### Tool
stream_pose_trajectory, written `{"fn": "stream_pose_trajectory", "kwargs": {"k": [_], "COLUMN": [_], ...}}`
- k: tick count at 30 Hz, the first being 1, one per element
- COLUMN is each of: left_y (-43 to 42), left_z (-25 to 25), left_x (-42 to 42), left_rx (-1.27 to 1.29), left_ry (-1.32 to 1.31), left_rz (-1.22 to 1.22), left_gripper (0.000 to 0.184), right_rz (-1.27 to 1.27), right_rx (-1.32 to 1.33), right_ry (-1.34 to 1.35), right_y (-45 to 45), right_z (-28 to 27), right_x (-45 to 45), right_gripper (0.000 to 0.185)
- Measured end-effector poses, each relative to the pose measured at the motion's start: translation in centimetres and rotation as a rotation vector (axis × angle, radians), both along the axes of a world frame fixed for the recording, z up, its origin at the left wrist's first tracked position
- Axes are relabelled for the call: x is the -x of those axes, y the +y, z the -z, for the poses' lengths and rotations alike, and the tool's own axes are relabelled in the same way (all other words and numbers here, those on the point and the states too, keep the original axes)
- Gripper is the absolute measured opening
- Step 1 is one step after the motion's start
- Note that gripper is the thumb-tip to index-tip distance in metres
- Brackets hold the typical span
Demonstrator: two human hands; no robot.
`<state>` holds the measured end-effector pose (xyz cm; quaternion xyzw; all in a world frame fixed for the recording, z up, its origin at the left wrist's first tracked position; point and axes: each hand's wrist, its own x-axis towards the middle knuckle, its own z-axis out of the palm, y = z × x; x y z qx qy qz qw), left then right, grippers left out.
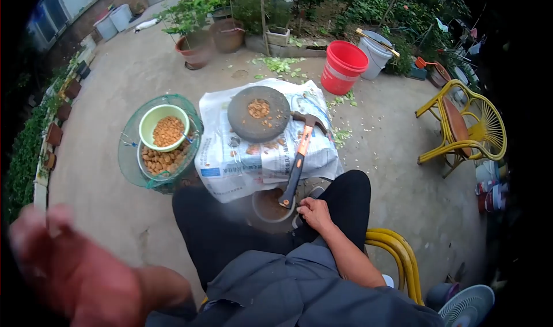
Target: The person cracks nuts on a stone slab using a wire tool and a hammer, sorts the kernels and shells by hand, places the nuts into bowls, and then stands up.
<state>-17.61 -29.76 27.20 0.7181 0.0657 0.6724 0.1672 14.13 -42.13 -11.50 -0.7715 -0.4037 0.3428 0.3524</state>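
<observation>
Where newspaper (230, 183) spreads mid-frame, a claw hammer (299, 161), orange and black, lies aslant, head up-right, handle running to lower centre; at left, a pale green bowl (147, 125) of kernels (168, 131) sits above whole nuts (164, 162); the right hand (315, 214) has curled fingers, grip unclear; the left hand's (89, 266) are too blurred to tell

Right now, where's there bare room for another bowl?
Free: concrete between the green net basket and the brown planters, and between the basket and the terracotta pot. Crowded: the newspaper, under the grey disc and hammer, and the basket, holding two bowls.
</observation>
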Motion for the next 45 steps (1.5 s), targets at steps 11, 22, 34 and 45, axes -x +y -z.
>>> {"fn": "stream_pose_trajectory", "kwargs": {"k": [11,22,34,45], "left_y": [-2.3,-3.0,-3.4,0.8], "left_z": [-5.6,-5.5,7.9,17.2], "left_x": [-2.9,-0.8,-5.2,-12.8], "left_rx": [-0.529,-0.500,0.489,1.507], "left_ry": [0.243,0.220,-0.059,-0.514], "left_rz": [0.054,0.028,0.163,1.067], "left_gripper": [0.061,0.063,0.071,0.102], "right_rz": [-0.015,-0.017,0.008,-0.253], "right_rx": [-0.028,-0.008,-0.456,-0.890], "right_ry": [-0.012,0.025,-0.008,-0.101], "right_y": [-0.4,-0.3,1.5,8.8], "right_z": [0.5,1.5,-13.8,-21.0], "right_x": [-0.3,-0.5,1.7,5.4], "right_gripper": [0.028,0.030,0.027,0.065]}}
